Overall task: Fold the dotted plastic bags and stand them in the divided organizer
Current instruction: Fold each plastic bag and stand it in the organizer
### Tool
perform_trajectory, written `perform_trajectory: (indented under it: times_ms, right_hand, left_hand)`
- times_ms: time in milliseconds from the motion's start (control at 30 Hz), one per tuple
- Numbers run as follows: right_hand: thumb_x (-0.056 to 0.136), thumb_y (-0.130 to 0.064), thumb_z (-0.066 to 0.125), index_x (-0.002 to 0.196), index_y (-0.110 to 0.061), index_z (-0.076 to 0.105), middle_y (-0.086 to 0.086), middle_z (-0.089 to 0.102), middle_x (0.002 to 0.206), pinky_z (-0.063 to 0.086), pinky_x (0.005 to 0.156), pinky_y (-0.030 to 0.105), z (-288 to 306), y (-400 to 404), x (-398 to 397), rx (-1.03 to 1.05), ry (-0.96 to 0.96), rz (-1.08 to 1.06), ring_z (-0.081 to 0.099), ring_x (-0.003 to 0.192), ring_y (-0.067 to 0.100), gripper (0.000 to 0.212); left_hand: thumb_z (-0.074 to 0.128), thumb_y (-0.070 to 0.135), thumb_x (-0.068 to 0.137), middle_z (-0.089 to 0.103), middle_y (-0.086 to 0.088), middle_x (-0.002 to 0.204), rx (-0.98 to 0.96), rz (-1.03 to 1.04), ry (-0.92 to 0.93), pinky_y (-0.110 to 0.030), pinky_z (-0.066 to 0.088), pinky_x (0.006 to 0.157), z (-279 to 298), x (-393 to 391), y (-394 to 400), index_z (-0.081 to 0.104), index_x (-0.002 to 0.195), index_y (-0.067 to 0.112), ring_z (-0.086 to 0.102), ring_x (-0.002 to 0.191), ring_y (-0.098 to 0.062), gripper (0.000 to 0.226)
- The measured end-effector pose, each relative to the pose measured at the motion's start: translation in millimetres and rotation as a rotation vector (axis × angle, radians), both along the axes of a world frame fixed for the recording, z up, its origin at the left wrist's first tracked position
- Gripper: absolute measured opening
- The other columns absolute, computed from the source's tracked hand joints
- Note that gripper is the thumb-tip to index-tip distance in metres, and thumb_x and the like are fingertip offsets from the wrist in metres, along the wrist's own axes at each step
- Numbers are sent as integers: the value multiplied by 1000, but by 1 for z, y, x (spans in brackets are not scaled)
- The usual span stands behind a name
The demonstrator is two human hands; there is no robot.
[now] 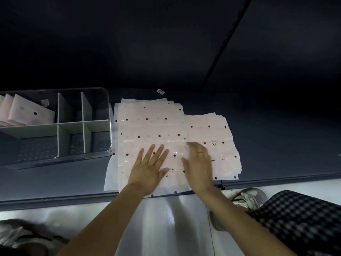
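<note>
Two flat hands, the left hand and right hand, press side by side on the dotted bags piled on the table. A few folded bags stand in the organizer nearby. Many bags are left to fold.

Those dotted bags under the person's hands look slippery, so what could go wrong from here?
1. The stack of dotted bags is glossy and loosely fanned; with the left hand flat on it and the blurred right hand beside it, several sheets might slide or fold together.
2. The stack's near edge overhangs the table edge, so bags could slip off.
3. The folded bags in the organizer lean already; new ones may topple.
</note>
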State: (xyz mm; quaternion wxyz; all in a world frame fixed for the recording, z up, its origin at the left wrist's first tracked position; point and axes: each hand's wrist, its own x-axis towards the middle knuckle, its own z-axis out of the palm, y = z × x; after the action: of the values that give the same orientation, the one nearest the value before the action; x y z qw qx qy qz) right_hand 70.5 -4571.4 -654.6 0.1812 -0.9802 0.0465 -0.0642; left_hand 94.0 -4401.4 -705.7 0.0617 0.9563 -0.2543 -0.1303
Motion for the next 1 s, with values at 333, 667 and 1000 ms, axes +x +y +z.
perform_trajectory:
  times_ms: [333, 667, 1000]
  right_hand:
    - [93, -59, 10, 144, -21, -20, -8, -27, 151, -19, 115, 30, -45, -4, 4, -246, 363, 368, -26, 140, 10, 69]
    - [99, -19, 36, 150, -12, 3, 6, -5, 158, -7, 116, 21, -17, -38, 6, -300, 331, 565, -3, 146, 18, 62]
    - [89, -20, 61, 111, -22, 69, 1, 69, 105, 45, 86, 26, 51, -38, 27, -150, 157, 553, 59, 108, 16, 23]
  left_hand:
    - [-15, 62, 83, -35, 6, 148, -8, -75, -15, -38, -21, 113, 0, 4, 15, -31, 139, 29, -34, 137, -17, 67]
    - [-10, 67, 80, -35, -3, 149, 59, -63, 22, -36, -23, 112, 6, 11, 42, -31, 140, 27, -34, 136, -19, 75]
    - [35, 50, 97, 25, -2, 155, -86, 59, 43, -41, 3, 118, 43, 5, 16, 11, 151, 24, 22, 143, -18, 65]
